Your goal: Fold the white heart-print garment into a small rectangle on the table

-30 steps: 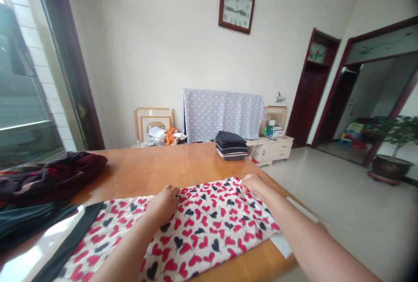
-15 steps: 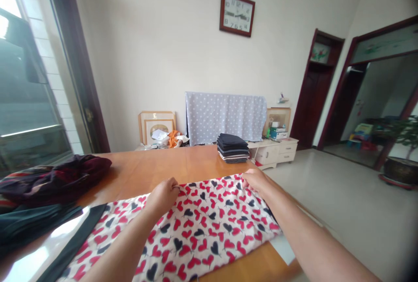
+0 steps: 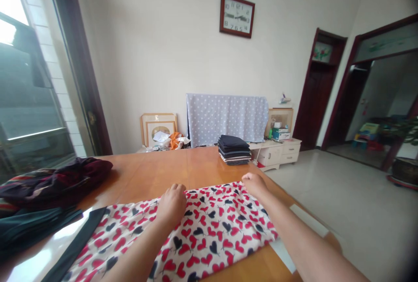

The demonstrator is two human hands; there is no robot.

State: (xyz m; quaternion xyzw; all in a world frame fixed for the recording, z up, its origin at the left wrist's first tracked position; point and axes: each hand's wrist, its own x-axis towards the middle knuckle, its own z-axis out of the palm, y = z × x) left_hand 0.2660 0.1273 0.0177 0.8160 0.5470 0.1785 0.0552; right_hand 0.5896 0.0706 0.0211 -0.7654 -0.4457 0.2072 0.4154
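OK, so the heart cloth (image 3: 209, 225) lies on the table (image 3: 163, 169), on my side of the dark clothes pile (image 3: 234, 149), near it but not touching. It's laid out long, prob so both hands can get at its far edge. Its dark band (image 3: 76, 243) is well left of the pile. My R hand (image 3: 256, 185) is on the near side of the pile, a bit right of it, fingers curled in tight w/ the cloth's far corner in them, prob so it can't slip. My L hand (image 3: 173, 203) is left of the pile and nearer me, half curled on the same edge; can't tell if it pinches or just rests, b/c the tips are hidden. A messy clothes heap (image 3: 65, 182) sits well left of the pile, prob out of the way.
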